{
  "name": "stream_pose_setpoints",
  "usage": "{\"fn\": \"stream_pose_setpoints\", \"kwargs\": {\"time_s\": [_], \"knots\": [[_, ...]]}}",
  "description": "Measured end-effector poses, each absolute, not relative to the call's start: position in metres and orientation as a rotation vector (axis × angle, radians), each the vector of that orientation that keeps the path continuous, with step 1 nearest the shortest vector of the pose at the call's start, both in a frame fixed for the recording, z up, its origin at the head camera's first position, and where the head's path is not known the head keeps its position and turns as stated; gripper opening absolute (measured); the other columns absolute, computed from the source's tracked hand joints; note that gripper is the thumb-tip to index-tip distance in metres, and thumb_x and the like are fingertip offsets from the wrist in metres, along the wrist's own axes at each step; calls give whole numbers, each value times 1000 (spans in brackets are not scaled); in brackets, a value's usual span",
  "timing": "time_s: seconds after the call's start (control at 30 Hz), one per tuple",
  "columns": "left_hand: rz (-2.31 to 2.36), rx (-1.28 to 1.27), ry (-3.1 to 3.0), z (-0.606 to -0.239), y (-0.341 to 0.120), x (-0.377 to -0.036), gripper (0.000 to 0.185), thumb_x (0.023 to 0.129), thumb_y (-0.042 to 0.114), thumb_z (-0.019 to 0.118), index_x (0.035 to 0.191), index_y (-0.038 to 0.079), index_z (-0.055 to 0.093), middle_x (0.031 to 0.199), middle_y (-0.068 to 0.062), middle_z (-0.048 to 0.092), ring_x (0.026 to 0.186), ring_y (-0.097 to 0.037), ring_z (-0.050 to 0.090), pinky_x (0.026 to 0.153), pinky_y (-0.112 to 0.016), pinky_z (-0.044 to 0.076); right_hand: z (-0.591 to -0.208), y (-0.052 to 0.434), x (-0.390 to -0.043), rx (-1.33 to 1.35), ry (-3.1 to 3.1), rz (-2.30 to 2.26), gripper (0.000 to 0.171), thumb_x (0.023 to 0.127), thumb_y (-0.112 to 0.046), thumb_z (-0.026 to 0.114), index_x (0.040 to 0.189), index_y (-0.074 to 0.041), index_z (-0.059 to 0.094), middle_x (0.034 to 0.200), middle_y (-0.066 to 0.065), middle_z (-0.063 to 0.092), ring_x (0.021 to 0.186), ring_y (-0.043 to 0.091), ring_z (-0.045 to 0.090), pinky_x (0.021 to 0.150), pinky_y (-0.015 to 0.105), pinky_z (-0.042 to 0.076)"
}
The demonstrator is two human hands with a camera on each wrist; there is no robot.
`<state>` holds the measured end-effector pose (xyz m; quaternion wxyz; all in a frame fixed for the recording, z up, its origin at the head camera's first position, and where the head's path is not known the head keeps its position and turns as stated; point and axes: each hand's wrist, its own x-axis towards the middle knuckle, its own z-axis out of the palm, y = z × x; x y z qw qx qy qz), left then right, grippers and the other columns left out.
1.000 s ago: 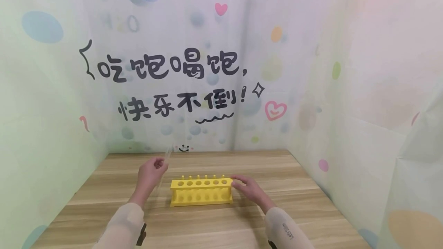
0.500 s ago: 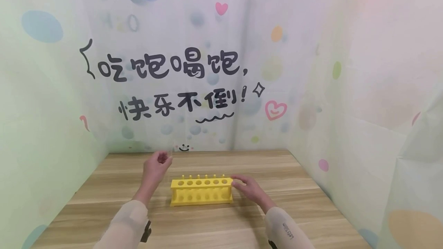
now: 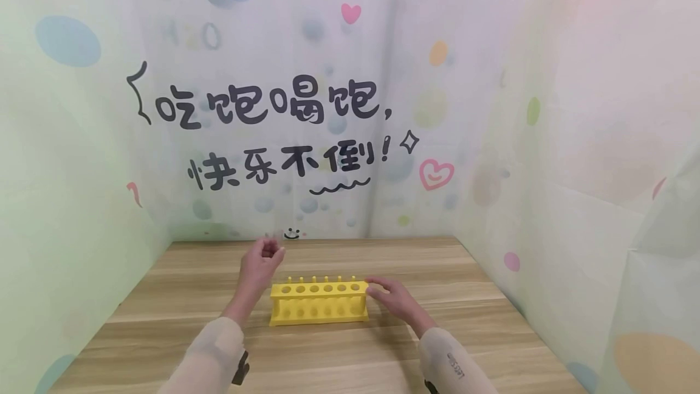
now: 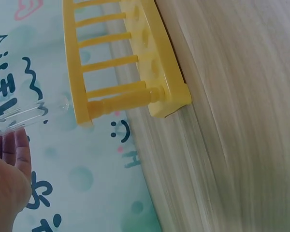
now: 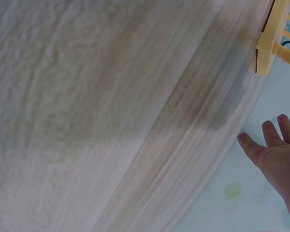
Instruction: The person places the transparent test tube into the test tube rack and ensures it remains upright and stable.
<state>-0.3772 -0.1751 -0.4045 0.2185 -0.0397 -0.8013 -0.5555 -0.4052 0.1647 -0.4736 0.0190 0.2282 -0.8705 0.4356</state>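
Note:
My left hand (image 3: 261, 260) is raised behind and left of a yellow test tube rack (image 3: 321, 309). It pinches a clear test tube (image 4: 31, 115), which is hard to make out in the head view. In the left wrist view the tube's rounded end points toward the top plate of the rack, with a small gap between. At the rack's right end, my right hand (image 3: 398, 300) holds the corner of the top plate between thumb and forefinger. Its other fingers (image 5: 273, 135) spread out loosely in the right wrist view. The rack has one row of round holes with pegs behind.
The rack stands on a wood-grain table (image 3: 306, 363). Behind the table's far edge hangs a pale backdrop (image 3: 273, 35) with dots, hearts and dark lettering. Similar sheets close in the left and right sides.
My left hand has moved to the right with the test tube, closer to the rack, and the tube has become harder to see. The right hand and the rack have stayed put.

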Motion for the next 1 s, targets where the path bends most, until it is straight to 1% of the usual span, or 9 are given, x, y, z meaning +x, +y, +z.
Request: {"fn": "stream_pose_setpoints", "kwargs": {"time_s": [0.1,0.3,0.47,0.8,1.0], "knots": [[-1539,-122,-2225,-407,-172,-377,31,96,18,66,120,2,57,108,-12,62,99,-24,58,79,-23,51,-474,164,-405,726,-2696,1341,41,101,-35,57,133,-10,62,140,16,56,133,43,44,105,68,34],[-1531,-138,-2241,-413,-171,-377,28,95,17,67,117,2,58,105,-11,63,96,-23,58,77,-22,52,-475,165,-406,741,-2682,1346,40,102,-33,57,133,-9,62,140,17,56,133,44,44,104,68,34],[-1511,-167,-2260,-416,-171,-376,28,94,15,67,117,1,58,103,-10,63,95,-23,59,76,-24,52,-475,165,-406,728,-2686,1363,40,101,-33,57,133,-10,62,141,15,56,134,41,44,106,66,33],[-1492,-173,-2286,-425,-172,-376,26,94,13,68,116,0,59,101,-9,63,95,-23,59,78,-26,51,-475,166,-407,705,-2700,1344,41,101,-35,57,133,-11,62,142,16,55,135,43,43,105,67,34],[-1486,-162,-2310,-431,-174,-375,22,94,12,68,112,4,58,100,-7,62,94,-22,59,75,-25,51,-475,166,-406,708,-2701,1357,41,101,-35,57,134,-10,62,142,16,55,135,43,43,105,67,33]]}}
